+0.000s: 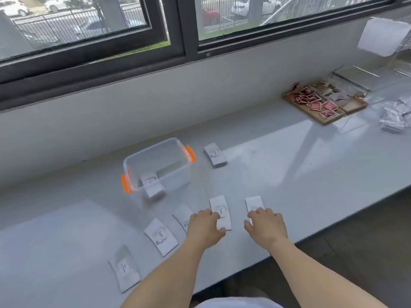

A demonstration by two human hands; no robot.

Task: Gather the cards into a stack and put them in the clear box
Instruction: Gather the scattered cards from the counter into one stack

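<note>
Five cards lie in a loose row along the near edge of the table (289, 165). Left hand (205, 227): fingers spread, resting on the middle card (220, 211). Right hand (265, 225): fingers spread, pressing the rightmost card (254, 203). Clear box (159, 165): upright, behind the row, some cards inside. One small stack (215, 154) lies just right of the box.
</note>
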